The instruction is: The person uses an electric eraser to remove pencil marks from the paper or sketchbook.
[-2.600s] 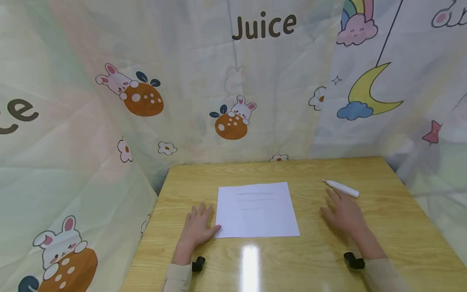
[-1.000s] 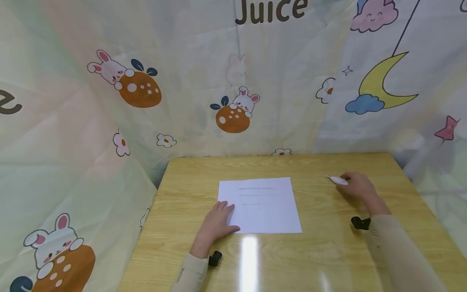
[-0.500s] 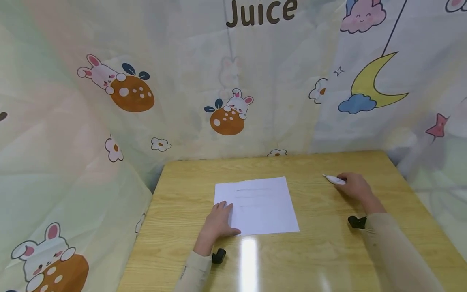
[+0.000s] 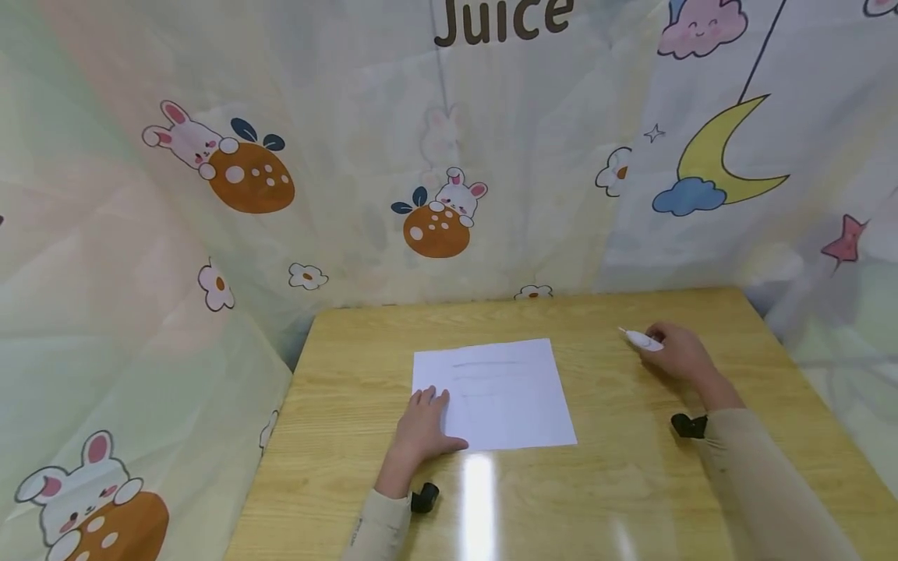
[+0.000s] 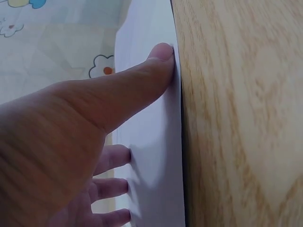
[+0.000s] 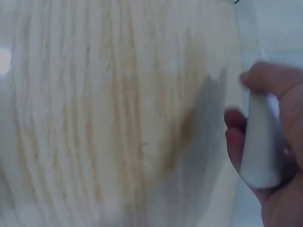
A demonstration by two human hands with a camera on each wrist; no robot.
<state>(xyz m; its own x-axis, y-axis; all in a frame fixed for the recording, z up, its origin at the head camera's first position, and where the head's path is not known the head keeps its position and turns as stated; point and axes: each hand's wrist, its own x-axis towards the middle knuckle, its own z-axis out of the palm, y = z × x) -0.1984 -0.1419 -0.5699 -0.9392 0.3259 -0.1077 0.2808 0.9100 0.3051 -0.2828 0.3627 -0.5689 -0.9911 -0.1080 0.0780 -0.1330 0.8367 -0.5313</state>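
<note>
A white sheet of paper [image 4: 508,405] lies on the table with three faint grey lines drawn across its upper half. My left hand [image 4: 423,428] rests on its lower left part, fingers spread; in the left wrist view the thumb [image 5: 137,85] lies along the near edge of the sheet. Off to the right of the paper, my right hand [image 4: 680,354] grips a white pen-shaped tool [image 4: 641,340] whose thin tip points left. The right wrist view, blurred, shows the tool's thick rounded body [image 6: 261,146] between thumb and fingers.
The wooden table [image 4: 351,343] reaches back to a printed cloth [image 4: 547,226] hanging behind and on both sides. Black wrist cameras [image 4: 424,499] sit on both wrists. A bright light reflection shows on the table in front of the paper.
My right hand has picked up the white pen-shaped tool from the table and now holds it slightly raised. My left hand has slid right, further onto the paper.
</note>
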